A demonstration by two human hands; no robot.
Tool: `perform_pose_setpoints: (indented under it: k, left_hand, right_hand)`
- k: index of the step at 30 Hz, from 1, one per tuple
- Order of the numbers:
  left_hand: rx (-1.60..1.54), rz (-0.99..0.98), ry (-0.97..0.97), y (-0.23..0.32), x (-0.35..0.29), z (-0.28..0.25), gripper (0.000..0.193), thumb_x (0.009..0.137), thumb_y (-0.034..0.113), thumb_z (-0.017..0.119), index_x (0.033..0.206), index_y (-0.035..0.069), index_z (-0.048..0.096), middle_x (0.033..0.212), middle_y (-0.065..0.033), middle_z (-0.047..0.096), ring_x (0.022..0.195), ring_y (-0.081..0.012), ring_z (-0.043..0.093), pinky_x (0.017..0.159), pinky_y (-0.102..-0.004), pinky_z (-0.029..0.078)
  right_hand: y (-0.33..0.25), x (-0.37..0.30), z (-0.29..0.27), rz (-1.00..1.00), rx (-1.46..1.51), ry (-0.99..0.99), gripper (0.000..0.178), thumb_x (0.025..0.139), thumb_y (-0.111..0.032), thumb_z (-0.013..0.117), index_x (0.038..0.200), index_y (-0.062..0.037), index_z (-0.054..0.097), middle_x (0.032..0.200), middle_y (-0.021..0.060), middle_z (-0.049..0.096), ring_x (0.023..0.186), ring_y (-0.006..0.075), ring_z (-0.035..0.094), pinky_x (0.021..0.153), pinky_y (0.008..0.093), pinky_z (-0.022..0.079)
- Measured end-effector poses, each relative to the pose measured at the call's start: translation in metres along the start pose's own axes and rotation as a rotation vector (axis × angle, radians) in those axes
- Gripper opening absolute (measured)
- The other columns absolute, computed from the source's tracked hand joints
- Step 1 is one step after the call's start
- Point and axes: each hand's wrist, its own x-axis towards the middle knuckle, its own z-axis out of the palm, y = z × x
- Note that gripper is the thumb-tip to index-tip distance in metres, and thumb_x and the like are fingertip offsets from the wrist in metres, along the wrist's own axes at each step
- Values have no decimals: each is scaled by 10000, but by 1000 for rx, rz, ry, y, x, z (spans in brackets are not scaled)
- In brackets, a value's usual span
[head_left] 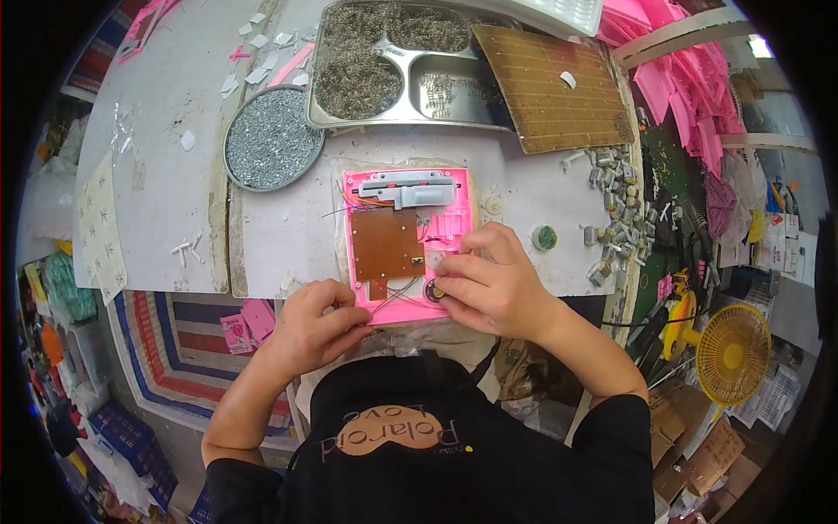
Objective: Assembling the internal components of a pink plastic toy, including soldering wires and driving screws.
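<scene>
Pink casing [401,311] is laid open on the worktop [532,188], between both hands. Beyond it, a divided metal tray [393,119] is loaded with wiry metal pieces [353,87], heaped at the left but thinly spread in the near right compartment. Beside it, a smaller round dish [229,166] is packed with silvery pieces [273,135]. By the left hand [314,323], fingertips close together, the casing's near-left edge is touched; by the right hand's [493,284] fingertips, a small round part [431,292]. Whether either grip is clamped cannot be told. Fitting of parts is judged in hand; careful seating, clear of the thin wires [400,293], seems called for.
</scene>
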Motion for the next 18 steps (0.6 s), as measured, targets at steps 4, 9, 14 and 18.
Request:
perform_pose_setpoints:
  k: [4, 9, 14, 18]
  left_hand:
    - [39, 24, -30, 3, 5, -4, 236, 741, 141, 861, 932, 97, 728, 907, -67, 614, 790, -277, 626, 673, -399, 504]
    - [65, 24, -109, -2, 5, -19, 246, 702, 113, 865, 901, 89, 722, 903, -70, 611, 785, -279, 620, 676, -403, 503]
    - [43, -15, -228, 1, 16, -26, 255, 700, 113, 857, 910, 97, 714, 893, -62, 597, 787, -283, 615, 693, -403, 499]
    - [58, -32, -403, 13, 41, -48, 271, 727, 151, 848, 955, 96, 713, 912, -74, 626, 813, -302, 632, 742, -414, 508]
  right_hand:
    - [-12, 2, -4, 86, -4, -28, 315, 690, -184, 847, 971, -99, 733, 1098, 22, 673, 1078, 298, 570, 927, 471, 478]
    - [16, -35, -58, 409, -40, 86, 255, 769, -150, 828, 1003, -89, 746, 1008, 103, 716, 1033, 283, 632, 908, 435, 501]
    - [58, -95, -112, 763, -388, 127, 190, 810, -107, 735, 991, -51, 748, 968, 104, 717, 996, 329, 625, 888, 421, 508]
    - [81, -91, -98, 807, -356, 153, 171, 814, -104, 720, 976, -59, 749, 978, 96, 717, 980, 322, 630, 877, 416, 516]
